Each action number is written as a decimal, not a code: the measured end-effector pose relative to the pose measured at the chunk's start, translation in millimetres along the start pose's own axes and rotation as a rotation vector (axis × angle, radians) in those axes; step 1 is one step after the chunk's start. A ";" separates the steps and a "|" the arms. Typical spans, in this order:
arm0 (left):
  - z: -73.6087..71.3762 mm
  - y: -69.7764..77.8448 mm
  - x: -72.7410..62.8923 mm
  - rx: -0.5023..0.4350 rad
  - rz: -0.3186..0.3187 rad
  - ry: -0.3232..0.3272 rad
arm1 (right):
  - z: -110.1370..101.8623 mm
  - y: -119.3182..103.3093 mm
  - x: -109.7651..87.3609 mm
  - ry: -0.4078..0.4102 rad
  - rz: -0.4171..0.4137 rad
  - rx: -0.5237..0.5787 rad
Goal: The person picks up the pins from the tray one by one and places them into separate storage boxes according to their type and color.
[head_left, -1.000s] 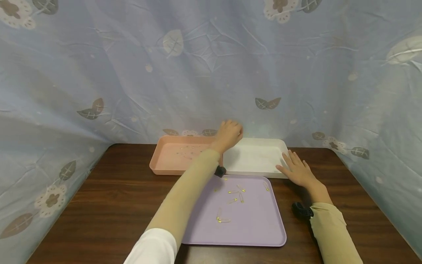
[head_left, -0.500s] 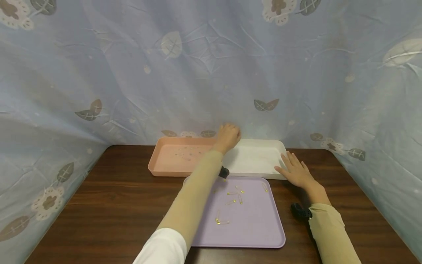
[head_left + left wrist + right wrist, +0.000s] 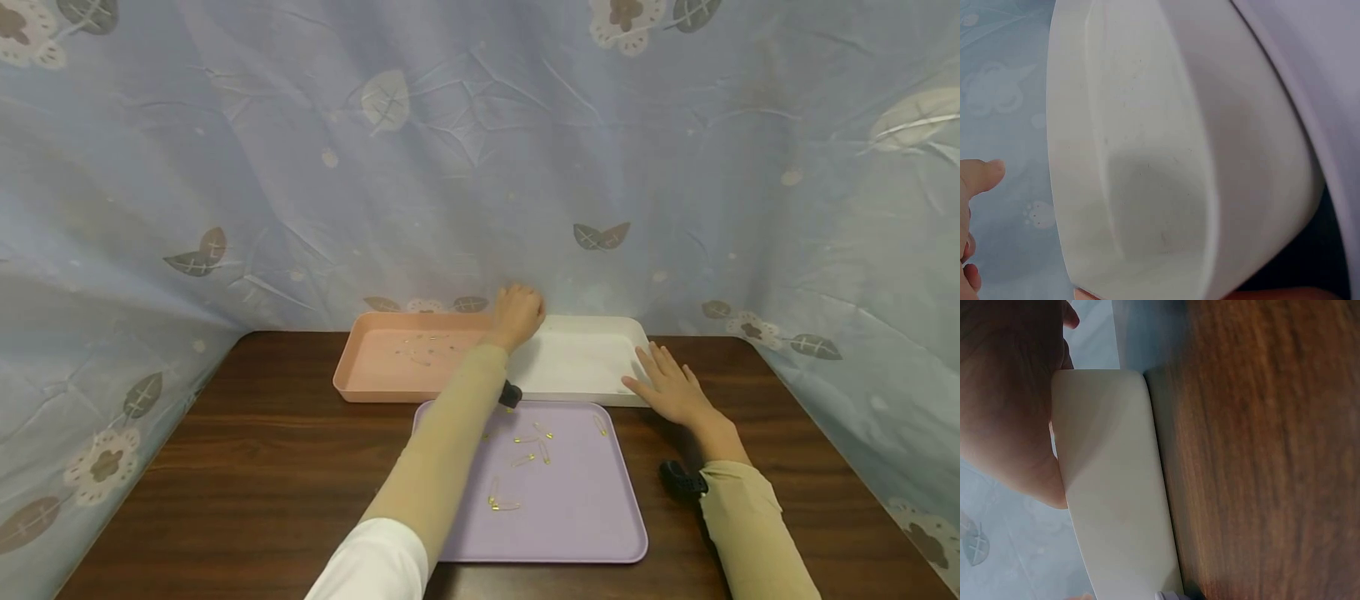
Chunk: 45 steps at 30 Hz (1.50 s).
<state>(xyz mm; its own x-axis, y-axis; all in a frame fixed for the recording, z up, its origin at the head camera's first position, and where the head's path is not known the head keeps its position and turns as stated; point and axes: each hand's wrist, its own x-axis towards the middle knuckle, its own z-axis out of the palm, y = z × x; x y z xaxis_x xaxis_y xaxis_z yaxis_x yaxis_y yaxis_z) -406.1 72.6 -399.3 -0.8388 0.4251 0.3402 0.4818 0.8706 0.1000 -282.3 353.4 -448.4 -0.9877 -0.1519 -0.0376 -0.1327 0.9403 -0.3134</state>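
Note:
My left hand (image 3: 519, 315) is above the back of the trays, where the peach tray (image 3: 390, 383) meets the white tray (image 3: 588, 354). Its fingers look curled; in the left wrist view the thumb (image 3: 986, 177) stands away from the fingers, with nothing visible between them. My right hand (image 3: 672, 390) lies at the white tray's right end with fingers spread and fairly straight. In the right wrist view it touches the rim of the white tray (image 3: 1119, 487). Several gold safety pins (image 3: 544, 452) are scattered on the lilac tray (image 3: 570, 525).
Several small pins or similar bits (image 3: 425, 350) lie in the peach tray, too small to tell apart. A dark wooden table (image 3: 247, 475) bears the trays. A patterned blue cloth (image 3: 480, 167) hangs behind. My left forearm crosses the lilac tray, hiding part of it.
The whole head view has shifted slightly. My left hand has dropped a little toward the back rim of the trays. The right hand and the visible pins keep their places.

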 end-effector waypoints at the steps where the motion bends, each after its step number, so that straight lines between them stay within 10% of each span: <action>1: -0.1 -0.2 -0.4 -0.001 -0.001 -0.003 | -0.1 -0.4 0.0 -0.002 0.000 0.000; 20: -20.2 -8.1 -20.3 -0.139 0.101 -0.004 | -1.8 -3.9 -4.7 -0.006 0.005 0.035; 39: -41.3 -25.6 -84.8 -0.333 0.044 0.038 | -1.7 -5.7 -4.6 -0.007 0.011 0.025; 45: -43.3 -30.7 -105.1 -0.371 0.014 0.139 | -3.2 -6.4 -5.6 -0.009 0.015 0.028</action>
<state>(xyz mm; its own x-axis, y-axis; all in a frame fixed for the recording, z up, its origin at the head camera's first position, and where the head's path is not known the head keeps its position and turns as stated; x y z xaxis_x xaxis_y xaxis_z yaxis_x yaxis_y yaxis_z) -321.7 -9.6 -397.6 -0.8013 0.3766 0.4647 0.5732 0.7056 0.4166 -276.2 349.2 -443.1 -0.9886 -0.1412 -0.0512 -0.1158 0.9336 -0.3390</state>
